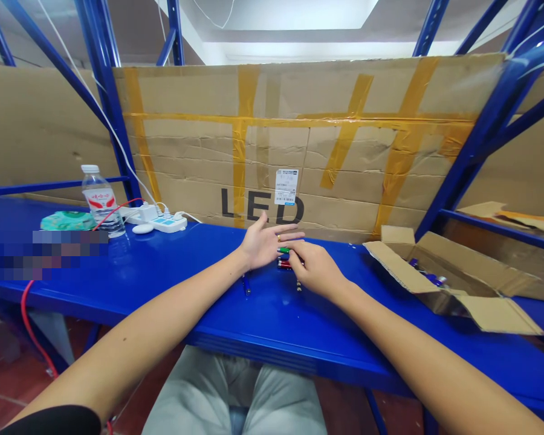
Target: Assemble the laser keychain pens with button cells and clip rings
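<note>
My left hand (263, 244) is held palm up over the blue table, fingers stretched out. Against its fingers, my right hand (320, 266) pinches a small, slim green-ended piece (283, 249); its exact kind is too small to tell. Just below lie a red slim piece with a silvery end (283, 264) and something blue, partly hidden by the right hand. A thin dark blue pen-like stick (246, 285) rests on the table under my left wrist. Beneath my right hand the beaded, gold-coloured end of another small piece (298, 286) shows.
An open cardboard box (453, 272) with blue items inside stands at the right. To the left are a water bottle (102, 202), a green soft pack (68, 221) and a white power strip (167, 223) with cables. A large taped carton (199, 157) walls off the back between blue posts.
</note>
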Demonstrator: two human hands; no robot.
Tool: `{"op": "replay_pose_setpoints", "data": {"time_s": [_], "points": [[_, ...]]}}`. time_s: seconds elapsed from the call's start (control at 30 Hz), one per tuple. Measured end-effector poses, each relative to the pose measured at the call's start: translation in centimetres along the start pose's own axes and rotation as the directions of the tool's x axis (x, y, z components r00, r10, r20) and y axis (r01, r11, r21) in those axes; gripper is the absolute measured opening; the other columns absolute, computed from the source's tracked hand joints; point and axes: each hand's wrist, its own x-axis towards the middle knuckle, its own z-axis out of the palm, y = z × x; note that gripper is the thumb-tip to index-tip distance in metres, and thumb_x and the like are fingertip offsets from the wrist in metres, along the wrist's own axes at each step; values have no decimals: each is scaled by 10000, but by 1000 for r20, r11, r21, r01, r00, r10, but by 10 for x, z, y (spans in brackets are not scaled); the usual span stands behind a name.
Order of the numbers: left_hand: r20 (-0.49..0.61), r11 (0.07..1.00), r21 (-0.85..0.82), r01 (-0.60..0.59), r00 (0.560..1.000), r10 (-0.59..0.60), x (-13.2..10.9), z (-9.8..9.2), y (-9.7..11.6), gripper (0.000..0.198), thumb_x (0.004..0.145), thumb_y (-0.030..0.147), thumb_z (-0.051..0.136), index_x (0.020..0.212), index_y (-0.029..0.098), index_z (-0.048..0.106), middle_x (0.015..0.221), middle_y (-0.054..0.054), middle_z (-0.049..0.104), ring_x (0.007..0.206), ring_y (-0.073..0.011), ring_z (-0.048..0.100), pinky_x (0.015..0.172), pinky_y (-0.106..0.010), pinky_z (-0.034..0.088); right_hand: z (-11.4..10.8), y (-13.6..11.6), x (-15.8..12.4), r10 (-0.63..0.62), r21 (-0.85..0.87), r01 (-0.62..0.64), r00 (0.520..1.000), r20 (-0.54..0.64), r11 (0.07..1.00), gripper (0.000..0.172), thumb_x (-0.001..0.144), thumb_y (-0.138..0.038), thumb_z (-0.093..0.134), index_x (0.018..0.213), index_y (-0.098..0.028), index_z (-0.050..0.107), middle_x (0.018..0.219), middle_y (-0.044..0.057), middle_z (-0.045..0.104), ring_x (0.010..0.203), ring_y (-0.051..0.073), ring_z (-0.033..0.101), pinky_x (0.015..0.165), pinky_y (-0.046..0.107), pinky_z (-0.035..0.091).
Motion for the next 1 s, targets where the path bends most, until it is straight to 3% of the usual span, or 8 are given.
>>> {"op": "replay_pose_setpoints", "data": {"time_s": [0.27,0.5,0.77,1.0], "points": [[6,998,59,-10,1000,10,4,-5,-3,892,882,732,158,1252,35,575,1352,-259,532,1252,-343,516,824,-360,492,6,-11,1,-31,-240,31,1000,2,970,259,908,-187,426,990,-112,660,989,136,716,900,232,656,767,324,482],[12,999,21,-37,999,37,3,-6,1,908,882,729,135,1231,23,586,1346,-272,530,1267,-355,507,1035,-448,388,7,-11,1,-160,-375,128,986,-54,918,269,903,-209,417,945,-112,664,918,146,700,834,227,634,642,296,442],[31,999,5,-46,998,45,3,-13,3,890,880,723,164,1212,23,603,1346,-270,529,1293,-368,481,1086,-480,334,13,-17,3,-342,-550,228,933,-114,804,255,895,-204,413,799,-118,633,758,130,662,729,218,588,572,294,350],[62,1000,4,-16,998,16,1,-12,3,925,874,736,159,1265,4,565,1356,-289,509,1274,-378,496,1058,-494,355,16,-15,2,-332,-546,221,937,-113,808,281,913,-194,382,826,-112,635,771,132,670,721,217,579,581,305,349]]}}
